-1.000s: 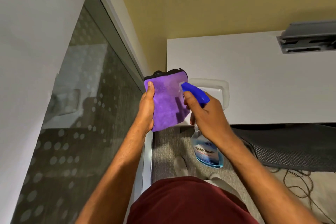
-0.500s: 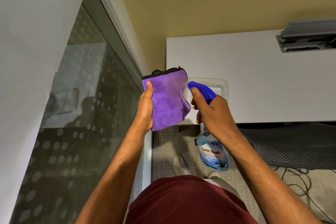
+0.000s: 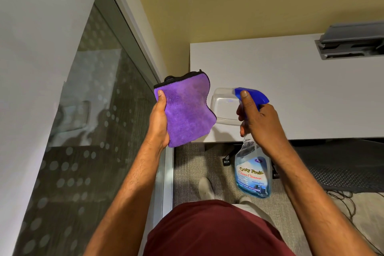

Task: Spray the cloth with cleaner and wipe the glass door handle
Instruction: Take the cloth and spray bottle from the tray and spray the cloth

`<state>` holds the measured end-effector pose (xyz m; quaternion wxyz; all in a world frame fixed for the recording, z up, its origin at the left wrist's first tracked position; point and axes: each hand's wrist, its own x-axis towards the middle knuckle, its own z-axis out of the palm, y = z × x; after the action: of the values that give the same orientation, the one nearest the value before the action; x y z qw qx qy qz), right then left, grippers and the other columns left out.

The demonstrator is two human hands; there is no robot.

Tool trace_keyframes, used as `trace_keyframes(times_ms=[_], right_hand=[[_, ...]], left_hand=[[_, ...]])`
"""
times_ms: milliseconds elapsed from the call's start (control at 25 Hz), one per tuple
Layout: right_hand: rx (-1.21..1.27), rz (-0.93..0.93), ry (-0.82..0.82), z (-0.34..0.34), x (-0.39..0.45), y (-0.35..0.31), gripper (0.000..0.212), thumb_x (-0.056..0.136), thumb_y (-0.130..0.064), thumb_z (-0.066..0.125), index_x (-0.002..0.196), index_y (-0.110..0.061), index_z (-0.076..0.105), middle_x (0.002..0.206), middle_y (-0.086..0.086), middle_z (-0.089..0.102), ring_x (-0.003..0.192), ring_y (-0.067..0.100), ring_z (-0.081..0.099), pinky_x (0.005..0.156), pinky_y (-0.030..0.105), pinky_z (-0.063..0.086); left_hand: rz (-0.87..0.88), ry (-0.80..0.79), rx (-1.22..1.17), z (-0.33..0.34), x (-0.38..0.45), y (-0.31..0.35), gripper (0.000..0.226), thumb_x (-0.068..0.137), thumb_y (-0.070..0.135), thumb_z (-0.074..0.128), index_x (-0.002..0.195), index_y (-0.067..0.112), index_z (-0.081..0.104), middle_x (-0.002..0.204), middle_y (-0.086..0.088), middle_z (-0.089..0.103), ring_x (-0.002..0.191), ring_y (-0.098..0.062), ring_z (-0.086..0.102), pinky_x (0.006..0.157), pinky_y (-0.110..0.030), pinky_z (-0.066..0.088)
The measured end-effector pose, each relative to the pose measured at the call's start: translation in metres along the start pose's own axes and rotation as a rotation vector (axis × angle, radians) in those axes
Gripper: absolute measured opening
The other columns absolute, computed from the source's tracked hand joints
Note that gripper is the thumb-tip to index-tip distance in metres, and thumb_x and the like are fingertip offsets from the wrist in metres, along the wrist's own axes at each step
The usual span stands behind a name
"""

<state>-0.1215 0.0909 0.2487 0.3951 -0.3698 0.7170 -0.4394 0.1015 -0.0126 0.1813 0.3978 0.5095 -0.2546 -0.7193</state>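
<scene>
The purple cloth (image 3: pixel 187 110) is the landmark here: folded into a thick pad, it is held up in the air by the left hand (image 3: pixel 159 124), thumb across its near-left edge and the other fingers hidden behind it, clamped on the fold. Just to the right of the cloth, with a small gap between, the right hand (image 3: pixel 259 122) is wrapped around the neck of the spray bottle (image 3: pixel 252 172), its blue nozzle head pointing toward the cloth and one finger lying along the top of the head.

The cloth looks soft, light and floppy (its lower right corner already sags), so I judge a flat grip over a folded edge suits it best, palm backing the pad. The bottle is clear plastic, partly filled with blue liquid, probably moderately heavy and slick if wet; the neck is the sound place to hold it.

Behind the cloth stands the white bench (image 3: pixel 291 89), carrying a clear container (image 3: pixel 223 108). Left of the cloth is the glass door (image 3: pixel 93 131); its handle I cannot make out.
</scene>
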Motion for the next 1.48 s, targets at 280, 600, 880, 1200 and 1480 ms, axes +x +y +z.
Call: trace_keyframes(times_ms=[280, 600, 880, 1200, 1480], right_hand=[[0.012, -0.033, -0.022, 0.003, -0.010, -0.005, 0.059, 0.090, -0.071, 0.043, 0.090, -0.018, 0.068, 0.073, 0.004, 0.068, 0.046, 0.015, 0.060, 0.058, 0.028, 0.052], [-0.160, -0.161, -0.071, 0.022, -0.029, -0.008, 0.064, 0.092, -0.075, 0.041, 0.079, -0.016, 0.063, 0.073, 0.015, 0.065, 0.060, 0.029, 0.063, 0.064, 0.043, 0.053], [-0.052, -0.168, -0.117, 0.016, -0.027, -0.012, 0.034, 0.095, -0.064, 0.047, 0.097, -0.038, 0.068, 0.087, 0.004, 0.069, 0.052, 0.018, 0.062, 0.057, 0.028, 0.052], [-0.106, -0.083, 0.048, 0.005, -0.009, -0.001, 0.060, 0.095, -0.067, 0.043, 0.084, -0.012, 0.064, 0.069, 0.015, 0.064, 0.048, 0.013, 0.061, 0.054, 0.029, 0.050], [0.218, -0.185, 0.288, -0.022, 0.024, -0.006, 0.027, 0.105, -0.046, 0.050, 0.129, -0.039, 0.060, 0.097, -0.010, 0.064, 0.063, 0.012, 0.058, 0.061, 0.030, 0.056]], left_hand=[[0.004, -0.025, -0.027, -0.002, 0.003, 0.001, 0.057, 0.103, 0.063, 0.042, 0.130, 0.021, 0.068, 0.128, -0.012, 0.071, 0.124, -0.038, 0.065, 0.103, -0.058, 0.052], [0.010, -0.039, 0.032, 0.004, 0.013, -0.007, 0.066, 0.100, 0.067, 0.047, 0.141, 0.018, 0.061, 0.137, -0.016, 0.066, 0.126, -0.039, 0.063, 0.110, -0.066, 0.045], [-0.010, -0.038, 0.024, 0.006, 0.016, -0.007, 0.065, 0.101, 0.067, 0.045, 0.142, 0.018, 0.060, 0.139, -0.016, 0.065, 0.127, -0.040, 0.063, 0.110, -0.066, 0.045], [-0.017, -0.031, -0.001, 0.011, 0.016, 0.000, 0.058, 0.104, 0.063, 0.041, 0.135, 0.020, 0.065, 0.126, -0.010, 0.072, 0.120, -0.037, 0.066, 0.099, -0.056, 0.054], [-0.052, 0.003, -0.001, 0.009, 0.018, -0.004, 0.060, 0.102, 0.065, 0.043, 0.135, 0.019, 0.065, 0.128, -0.011, 0.072, 0.122, -0.037, 0.066, 0.105, -0.059, 0.052]])
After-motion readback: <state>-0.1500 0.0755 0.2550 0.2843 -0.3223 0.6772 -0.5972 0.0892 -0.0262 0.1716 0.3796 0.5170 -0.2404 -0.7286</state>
